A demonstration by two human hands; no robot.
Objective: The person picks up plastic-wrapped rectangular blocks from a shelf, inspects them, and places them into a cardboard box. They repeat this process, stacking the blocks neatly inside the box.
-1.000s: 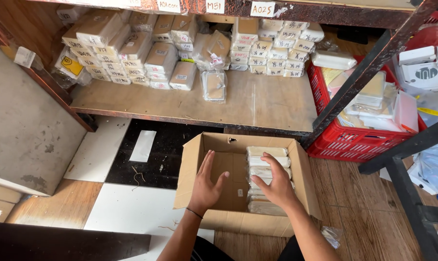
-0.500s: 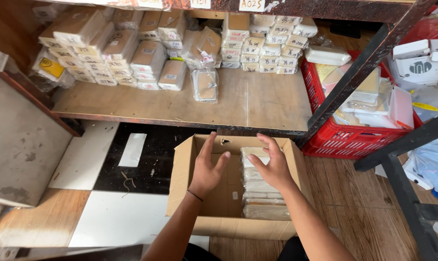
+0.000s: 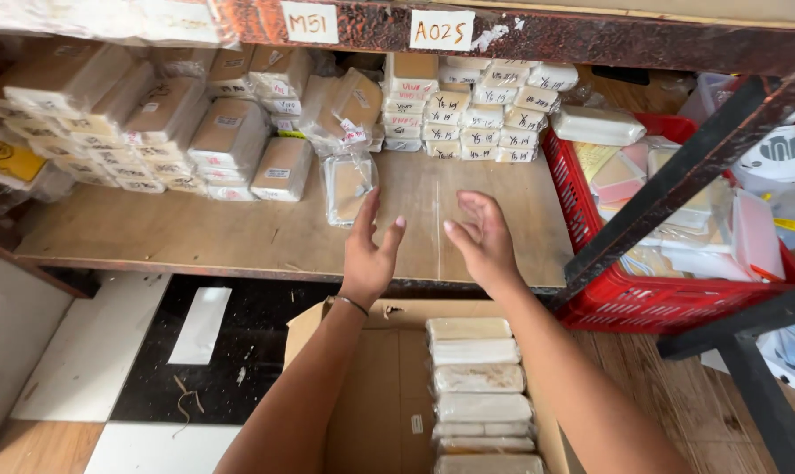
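- Reaching out over a wooden shelf (image 3: 239,233), the left hand (image 3: 368,254) and the right hand (image 3: 481,239) are both raised above its front edge, close together but not touching.
- The left hand is open, fingers spread and pointing up toward the back of the shelf, holding nothing; a thin bracelet (image 3: 349,303) circles its wrist.
- The right hand is also open, palm turned inward, fingers loosely curled, gripping nothing.
- A clear-wrapped flat packet (image 3: 347,184) stands on the shelf just beyond the left hand's fingertips; whether they touch it cannot be told.
- Behind it, stacks of wrapped brown packets (image 3: 231,132) fill the left part of the shelf, and a block of small white boxes (image 3: 468,110) sits at the back, beyond the right hand.
- Below the forearms, an open cardboard box (image 3: 376,386) sits on the floor, with a row of wrapped pale packets (image 3: 476,386) lined up along its right side.
- A red plastic crate (image 3: 669,298) full of packets stands to the right of the shelf, behind a dark metal post (image 3: 678,184).
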